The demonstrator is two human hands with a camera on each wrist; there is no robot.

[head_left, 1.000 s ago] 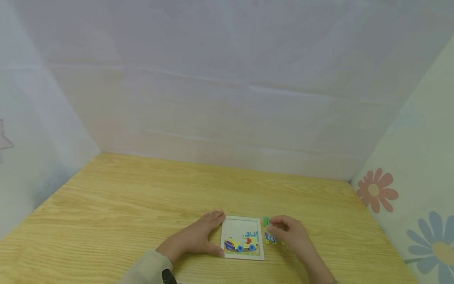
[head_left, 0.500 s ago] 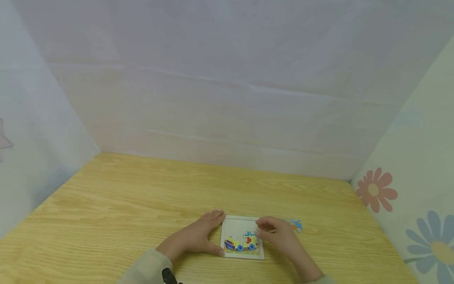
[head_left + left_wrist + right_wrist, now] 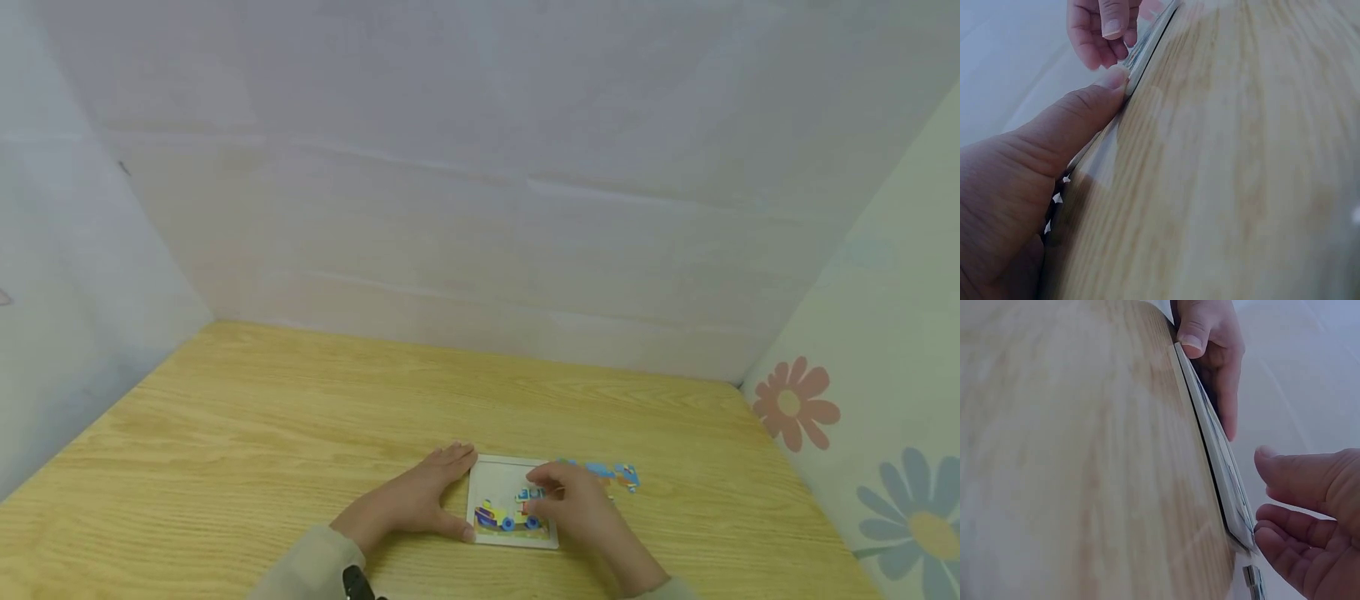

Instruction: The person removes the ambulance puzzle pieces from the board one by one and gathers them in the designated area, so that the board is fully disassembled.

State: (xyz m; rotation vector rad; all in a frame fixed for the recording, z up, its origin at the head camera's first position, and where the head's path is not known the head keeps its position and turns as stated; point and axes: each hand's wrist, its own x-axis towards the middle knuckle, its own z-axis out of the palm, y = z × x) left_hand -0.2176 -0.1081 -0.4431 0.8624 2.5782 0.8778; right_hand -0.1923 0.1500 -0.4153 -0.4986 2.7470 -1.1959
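My left hand lies with fingers extended at the left side of a white-framed jigsaw puzzle, thumb and fingertips touching its left corners. The thumb presses the tray's edge in the left wrist view. My right hand hovers over the tray's right side. Its thumb and curved fingers stand apart, with no piece seen between them. Assembled pieces in the lower part show a yellow vehicle with blue wheels. The right hand covers part of the tray's right edge.
Loose blue jigsaw pieces lie right of the tray, partly behind the right hand. The light wooden table is bordered by pale cloth walls, with flowers printed on the right one.
From the loose pieces, my right hand has moved left over the tray's right side, uncovering more blue pieces. My left hand stays at the tray's left edge.
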